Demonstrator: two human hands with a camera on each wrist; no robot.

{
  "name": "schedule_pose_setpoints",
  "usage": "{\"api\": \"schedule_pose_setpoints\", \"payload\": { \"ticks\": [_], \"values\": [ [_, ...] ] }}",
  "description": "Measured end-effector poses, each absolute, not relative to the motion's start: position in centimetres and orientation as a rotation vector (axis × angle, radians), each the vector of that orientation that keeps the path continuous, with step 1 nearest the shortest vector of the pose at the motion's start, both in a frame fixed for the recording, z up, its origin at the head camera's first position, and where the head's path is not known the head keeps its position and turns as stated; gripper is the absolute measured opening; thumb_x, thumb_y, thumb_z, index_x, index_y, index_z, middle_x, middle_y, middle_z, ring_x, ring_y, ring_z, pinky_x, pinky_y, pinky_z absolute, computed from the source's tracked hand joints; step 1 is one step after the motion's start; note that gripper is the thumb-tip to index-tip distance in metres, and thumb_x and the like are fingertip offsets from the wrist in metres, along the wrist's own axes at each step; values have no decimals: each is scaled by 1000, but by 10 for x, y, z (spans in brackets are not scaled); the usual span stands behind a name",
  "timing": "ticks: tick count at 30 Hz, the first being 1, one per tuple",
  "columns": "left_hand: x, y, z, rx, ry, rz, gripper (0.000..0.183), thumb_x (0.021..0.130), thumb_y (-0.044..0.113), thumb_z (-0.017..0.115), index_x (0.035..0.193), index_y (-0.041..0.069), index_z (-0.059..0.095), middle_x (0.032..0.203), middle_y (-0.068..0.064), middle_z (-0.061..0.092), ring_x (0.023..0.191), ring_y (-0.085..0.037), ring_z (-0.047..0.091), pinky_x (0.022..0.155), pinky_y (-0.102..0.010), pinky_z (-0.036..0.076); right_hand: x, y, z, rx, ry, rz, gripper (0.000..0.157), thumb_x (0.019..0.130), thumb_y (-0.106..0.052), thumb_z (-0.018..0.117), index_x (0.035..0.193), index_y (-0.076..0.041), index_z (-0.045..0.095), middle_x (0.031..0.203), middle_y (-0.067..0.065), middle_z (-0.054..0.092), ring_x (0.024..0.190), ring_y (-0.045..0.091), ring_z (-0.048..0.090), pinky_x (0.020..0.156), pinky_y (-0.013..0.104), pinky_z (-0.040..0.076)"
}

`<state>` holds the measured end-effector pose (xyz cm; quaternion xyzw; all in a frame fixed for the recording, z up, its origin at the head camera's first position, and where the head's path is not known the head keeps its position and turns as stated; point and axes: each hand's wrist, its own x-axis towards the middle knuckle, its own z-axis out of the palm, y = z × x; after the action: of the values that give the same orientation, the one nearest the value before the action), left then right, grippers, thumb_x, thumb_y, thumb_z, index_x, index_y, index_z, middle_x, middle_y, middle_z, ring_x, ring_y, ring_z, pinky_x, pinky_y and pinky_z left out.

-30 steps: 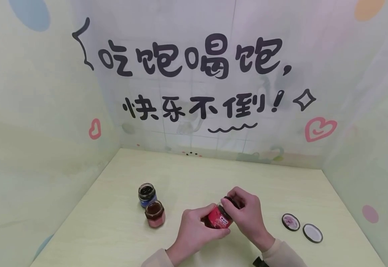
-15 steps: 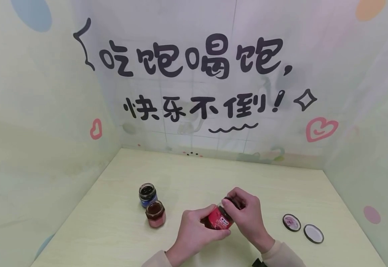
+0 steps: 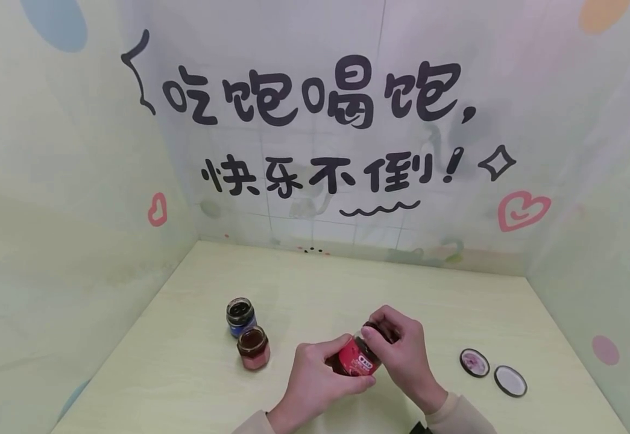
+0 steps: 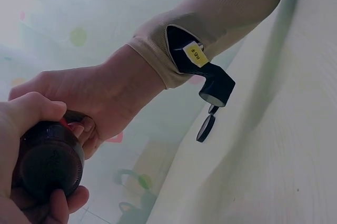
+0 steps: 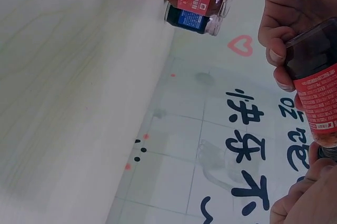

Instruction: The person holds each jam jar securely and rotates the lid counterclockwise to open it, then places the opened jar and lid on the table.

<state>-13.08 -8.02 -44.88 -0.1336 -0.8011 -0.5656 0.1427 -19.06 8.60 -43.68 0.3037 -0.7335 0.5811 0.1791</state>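
Note:
My left hand [image 3: 311,377] wraps round the body of a glass jar with a red label [image 3: 359,358], held tilted over the table. Thumb and fingers of my right hand [image 3: 409,355] grip the dark lid [image 5: 329,153] at the jar's mouth, hiding most of it in the head view. Seen from the left wrist, the jar's dark round base [image 4: 51,169] faces the camera. Dark contents fill the lower part of the jar [image 5: 316,87] in the right wrist view.
Two lidless jars stand at the left, one with a blue label [image 3: 241,325] and one with a pink label [image 3: 254,355] in front of it. Two lids, one with a stained inside [image 3: 475,363] and one whitish [image 3: 510,381], lie at the right. Printed walls enclose the table [image 3: 173,361].
The jar's label has turned and dipped slightly between my hands. Both hands keep their grip and barely move. The other jars and lids stay where they were.

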Motion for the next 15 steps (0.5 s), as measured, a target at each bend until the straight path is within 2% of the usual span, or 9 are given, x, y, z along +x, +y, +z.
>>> {"api": "schedule_pose_setpoints", "payload": {
  "ticks": [15],
  "values": [
    [-126,-82,-446,-333,-2337,-1724,56,56,41,84,107,26,66,89,11,67,67,-6,62,53,-25,51,-190,84,-438,932,-2030,1647,14,80,-5,65,83,-17,59,56,-4,46,45,8,34,35,22,28]
  ]
}}
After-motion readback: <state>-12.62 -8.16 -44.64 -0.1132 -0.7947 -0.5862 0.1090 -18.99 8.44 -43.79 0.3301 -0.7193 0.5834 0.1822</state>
